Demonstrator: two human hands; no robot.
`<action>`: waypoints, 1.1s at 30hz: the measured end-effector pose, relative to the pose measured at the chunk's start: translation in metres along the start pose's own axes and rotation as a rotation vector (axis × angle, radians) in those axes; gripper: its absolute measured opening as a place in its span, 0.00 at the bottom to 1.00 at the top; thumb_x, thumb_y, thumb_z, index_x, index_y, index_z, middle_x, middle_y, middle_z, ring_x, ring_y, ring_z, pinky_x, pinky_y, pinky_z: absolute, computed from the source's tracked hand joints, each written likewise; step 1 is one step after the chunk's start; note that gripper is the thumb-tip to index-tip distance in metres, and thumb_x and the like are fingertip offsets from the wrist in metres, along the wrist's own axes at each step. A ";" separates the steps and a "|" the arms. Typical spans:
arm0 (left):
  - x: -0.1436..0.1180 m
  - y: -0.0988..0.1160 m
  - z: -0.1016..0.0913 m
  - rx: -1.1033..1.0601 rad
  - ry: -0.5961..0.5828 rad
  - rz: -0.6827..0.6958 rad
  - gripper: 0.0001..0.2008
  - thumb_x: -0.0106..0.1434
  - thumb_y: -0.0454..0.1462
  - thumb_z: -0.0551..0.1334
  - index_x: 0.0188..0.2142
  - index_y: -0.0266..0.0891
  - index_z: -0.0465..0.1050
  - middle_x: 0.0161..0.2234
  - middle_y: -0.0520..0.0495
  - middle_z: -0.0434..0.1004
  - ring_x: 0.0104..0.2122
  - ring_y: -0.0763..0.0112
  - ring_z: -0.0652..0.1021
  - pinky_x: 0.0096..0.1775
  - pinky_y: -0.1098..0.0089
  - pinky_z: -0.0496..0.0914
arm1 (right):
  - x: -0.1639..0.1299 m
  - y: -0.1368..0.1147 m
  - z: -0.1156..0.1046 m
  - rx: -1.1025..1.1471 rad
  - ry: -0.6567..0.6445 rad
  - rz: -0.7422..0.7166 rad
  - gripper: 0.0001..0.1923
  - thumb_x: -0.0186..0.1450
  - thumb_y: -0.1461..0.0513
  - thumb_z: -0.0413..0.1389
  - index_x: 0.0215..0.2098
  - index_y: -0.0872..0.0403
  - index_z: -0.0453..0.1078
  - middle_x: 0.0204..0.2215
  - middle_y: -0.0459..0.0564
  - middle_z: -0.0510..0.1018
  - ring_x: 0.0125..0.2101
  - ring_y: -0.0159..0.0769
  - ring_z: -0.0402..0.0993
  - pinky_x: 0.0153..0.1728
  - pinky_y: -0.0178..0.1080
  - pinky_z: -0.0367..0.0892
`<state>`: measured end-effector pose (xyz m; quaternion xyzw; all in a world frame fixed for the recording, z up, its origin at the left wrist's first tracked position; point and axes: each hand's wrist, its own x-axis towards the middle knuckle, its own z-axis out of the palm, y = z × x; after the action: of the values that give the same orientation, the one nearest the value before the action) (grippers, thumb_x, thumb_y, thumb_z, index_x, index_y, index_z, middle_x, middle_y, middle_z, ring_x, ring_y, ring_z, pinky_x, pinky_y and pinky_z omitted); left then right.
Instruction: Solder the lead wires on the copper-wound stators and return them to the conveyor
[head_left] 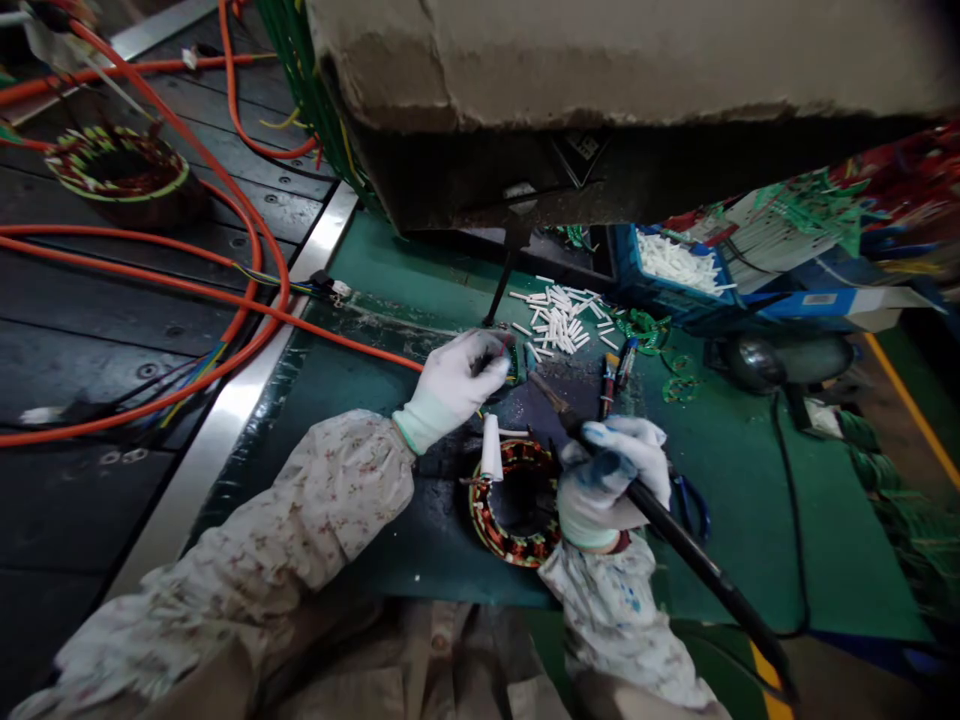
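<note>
My left hand (454,385), in a white glove, pinches a small dark green-edged piece (516,362), possibly a connector, whose details are blurred. An orange cable (352,345) runs up to this hand. My right hand (611,475), in a blue-stained white glove, is wrapped round the black handle of a soldering iron (566,412). Its tip points left, close to the small piece; contact cannot be made out. Below and between my hands lies a ring-shaped stator (480,520) with copper windings. A white sleeve tube (491,448) stands at its upper left edge.
Loose white tubes (562,320) lie scattered on the green mat (750,510); more fill a blue bin (660,265). Pens (609,385) and green wire scraps (679,388) lie nearby. A bulky box-like housing (600,70) overhangs the back. Another stator (120,170) sits left among orange cables.
</note>
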<state>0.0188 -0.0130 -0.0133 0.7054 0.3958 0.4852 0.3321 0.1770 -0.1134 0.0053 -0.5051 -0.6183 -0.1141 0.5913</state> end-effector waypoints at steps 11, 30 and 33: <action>-0.001 -0.001 0.000 -0.016 0.002 0.001 0.02 0.64 0.33 0.62 0.34 0.38 0.74 0.43 0.45 0.82 0.44 0.68 0.81 0.47 0.68 0.74 | 0.004 -0.002 -0.002 -0.013 -0.096 -0.033 0.14 0.72 0.54 0.49 0.36 0.48 0.73 0.16 0.39 0.71 0.25 0.34 0.69 0.44 0.47 0.61; -0.001 0.004 -0.005 0.003 -0.020 -0.006 0.03 0.62 0.32 0.62 0.34 0.39 0.75 0.44 0.46 0.81 0.46 0.67 0.81 0.50 0.66 0.75 | 0.022 0.001 0.032 -0.117 -0.410 0.201 0.19 0.68 0.58 0.56 0.57 0.49 0.67 0.48 0.52 0.79 0.48 0.41 0.77 0.52 0.49 0.74; 0.001 0.004 -0.004 -0.017 -0.015 -0.028 0.03 0.63 0.33 0.62 0.37 0.39 0.76 0.43 0.47 0.82 0.45 0.67 0.81 0.50 0.66 0.75 | 0.013 0.003 0.026 -0.099 -0.455 0.247 0.19 0.68 0.58 0.56 0.57 0.50 0.66 0.49 0.53 0.79 0.49 0.41 0.77 0.52 0.49 0.73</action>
<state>0.0159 -0.0137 -0.0078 0.7005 0.3989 0.4786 0.3481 0.1656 -0.0863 0.0079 -0.6175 -0.6628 0.0454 0.4211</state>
